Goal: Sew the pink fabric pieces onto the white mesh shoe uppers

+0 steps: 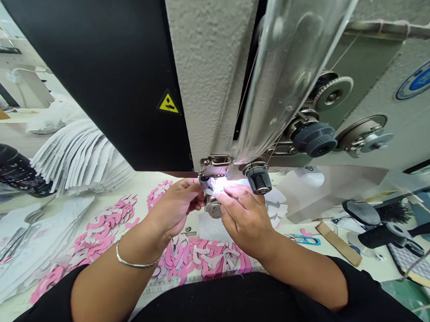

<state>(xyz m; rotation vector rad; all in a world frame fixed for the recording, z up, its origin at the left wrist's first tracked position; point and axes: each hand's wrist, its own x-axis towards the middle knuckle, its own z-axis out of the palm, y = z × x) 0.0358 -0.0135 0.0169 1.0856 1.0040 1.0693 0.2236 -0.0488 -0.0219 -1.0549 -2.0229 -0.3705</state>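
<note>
A sewing machine (210,61) stands directly before me, its lamp glaring white around the needle. My left hand (181,200) is closed, thumb and fingertips pinched beside the presser foot (206,182); what they grip is hidden. Across from it, my right hand (248,215) bends over a white fabric piece (212,226), its fingertips pressing on the cloth close to the needle. The fabric spreads beneath that hand and comes out at its right side. Glare hides the exact stitching spot.
Pink and white cut scraps (205,256) heap along the front edge, with more scraps (104,227) at left. Stacked white fabric pieces (79,152) lean farther left, near a dark patterned bottle (16,169). Blue thread snips (304,239) and a brown strip (338,243) lie right.
</note>
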